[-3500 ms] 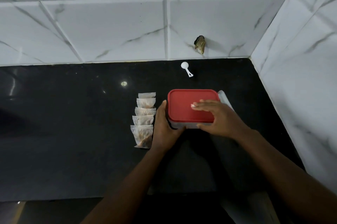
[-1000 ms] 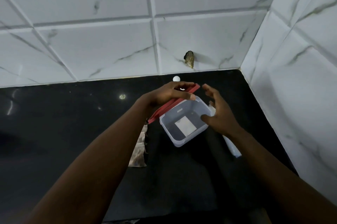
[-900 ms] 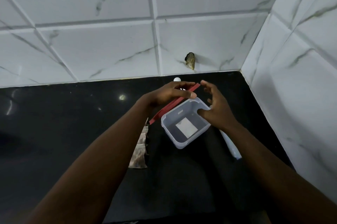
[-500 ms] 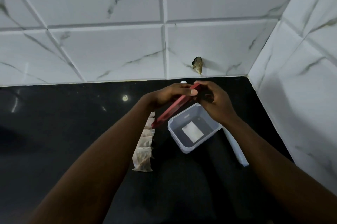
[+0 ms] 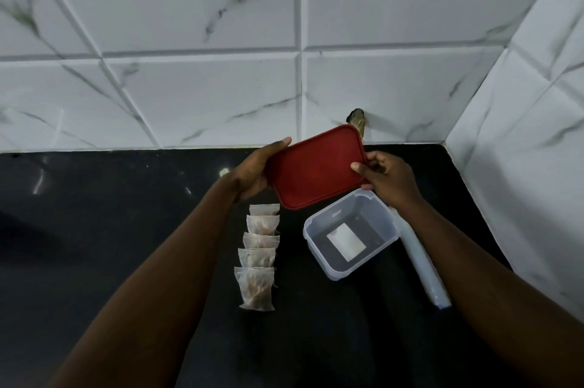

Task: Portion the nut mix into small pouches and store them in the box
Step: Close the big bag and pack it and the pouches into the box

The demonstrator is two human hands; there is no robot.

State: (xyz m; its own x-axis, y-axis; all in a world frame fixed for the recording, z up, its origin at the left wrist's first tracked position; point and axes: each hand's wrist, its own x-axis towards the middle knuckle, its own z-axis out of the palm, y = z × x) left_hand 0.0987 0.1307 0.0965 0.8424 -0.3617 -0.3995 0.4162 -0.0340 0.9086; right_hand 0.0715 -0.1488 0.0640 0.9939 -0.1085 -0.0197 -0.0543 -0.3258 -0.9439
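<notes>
Holding the red lid (image 5: pixel 316 166) up off the counter (image 5: pixel 94 229), both hands grasp it. We log the left hand (image 5: pixel 252 174) on its left edge and the right hand (image 5: pixel 390 180) on its right edge.

The left thumb (image 5: pixel 281 143) lies along the lid's top-left rim. The other left fingers are behind the lid, so we can't see them. The right thumb (image 5: pixel 358 166) presses the lid's face near the right edge, and the other right fingers curl at the rim, only partly seen. The lid hides the counter strip beyond the fingers and the lower part of a dark hole (image 5: pixel 356 117) in the tiled wall. Both forearms are cut off at the bottom edge.

The box (image 5: pixel 335 272) sits open on the counter just below the right fingers, not touched, with a white label (image 5: pixel 346 240) on its bottom. We make out nothing else inside. Five filled pouches (image 5: pixel 257 261) lie in an overlapping row below the left fingers, left of the box, untouched. A clear plastic roll (image 5: pixel 422 264) lies right of the box, its far end hidden under the right wrist, and we can't tell what it is.

Half a second ago the lid was nearly edge-on to us, and now its flat face is turned our way. The right hand has shifted from the lid's far corner to its right edge. The box and pouches haven't moved. The white scoop seen earlier is out of sight.
</notes>
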